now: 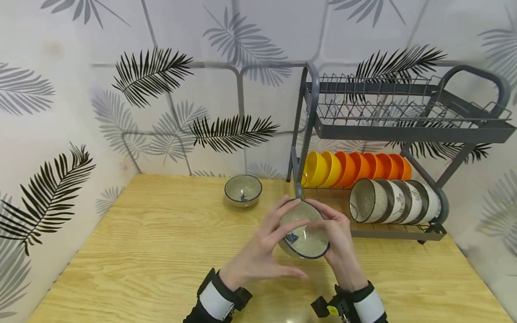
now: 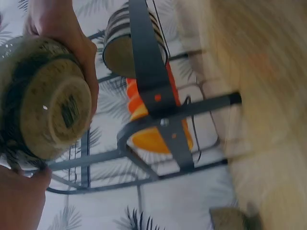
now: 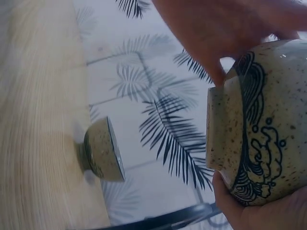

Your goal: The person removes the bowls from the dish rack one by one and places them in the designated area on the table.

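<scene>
Held bowl [image 3: 273, 124] partly beyond both wrist views' edges, blurry tabletop [image 2: 273, 96] in the left one

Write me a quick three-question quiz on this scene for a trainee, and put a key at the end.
1. Multiple choice: what do the hands hold? A) an orange bowl B) a speckled bowl C) a spoon

2. Fill in, as seen from the head view: the second bowl stands on the table, to the ___ of the rack.

3. True or false: the yellow bowls sit on the rack's upper tier.

Key: 1. B. 2. left. 3. False; they sit on the lower tier.
</scene>
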The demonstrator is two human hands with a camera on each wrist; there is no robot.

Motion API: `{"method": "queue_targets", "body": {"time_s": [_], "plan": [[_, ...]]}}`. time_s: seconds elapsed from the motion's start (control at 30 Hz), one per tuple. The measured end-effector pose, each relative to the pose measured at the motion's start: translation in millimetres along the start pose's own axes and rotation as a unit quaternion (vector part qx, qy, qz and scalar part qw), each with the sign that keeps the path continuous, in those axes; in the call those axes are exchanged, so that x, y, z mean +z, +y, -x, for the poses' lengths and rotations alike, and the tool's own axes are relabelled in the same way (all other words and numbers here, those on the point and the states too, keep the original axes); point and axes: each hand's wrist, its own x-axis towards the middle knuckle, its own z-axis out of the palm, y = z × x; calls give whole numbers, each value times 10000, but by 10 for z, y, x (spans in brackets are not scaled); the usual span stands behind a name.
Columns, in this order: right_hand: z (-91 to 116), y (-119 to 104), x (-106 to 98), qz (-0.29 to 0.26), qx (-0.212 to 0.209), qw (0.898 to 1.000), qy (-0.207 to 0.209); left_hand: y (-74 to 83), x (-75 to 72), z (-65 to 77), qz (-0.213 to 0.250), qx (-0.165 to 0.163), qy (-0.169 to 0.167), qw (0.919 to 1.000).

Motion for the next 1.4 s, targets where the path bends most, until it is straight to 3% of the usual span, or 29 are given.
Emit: {"method": "queue_targets", "body": {"time_s": [0.1, 0.2, 0.37, 0.53, 0.67, 0.83, 0.93, 1.03, 1.13, 1.23, 1.4], "plan": [[42, 11, 47, 90, 68, 9997, -224, 6, -36, 30, -78, -105, -49, 9999], [68, 6, 73, 224, -12, 9991, -348, 19, -74, 46, 141, -429, -78, 9989], [88, -17, 108, 223, -382, 9990, 36, 57, -104, 23, 335, -1219, -165, 9918], [134, -21, 170, 180, -831, 9944, 627, 100, -109, 3, 958, -2081, -456, 9723], [161, 1, 211, 208, -1125, 9894, 900, 105, -102, -9, 1700, -2401, -460, 9546], [178, 51, 257, 109, -1472, 9832, 1069, 135, -119, -6, 2312, -3009, -431, 9242], [189, 82, 278, 68, -1741, 9780, 1143, 160, -123, -10, 2160, -3386, -384, 9150], [202, 109, 299, 127, -2058, 9706, 1239, 175, -122, -10, 1618, -3513, -243, 9218], [220, 136, 326, 236, -2344, 9638, 1249, 181, -122, 1, 792, -3549, -89, 9315], [234, 154, 351, 411, -2512, 9603, 1144, 190, -135, 9, 576, -3816, -48, 9225], [228, 155, 373, 799, -2446, 9617, 941, 172, -166, 18, 963, -4314, -164, 8969]]}}
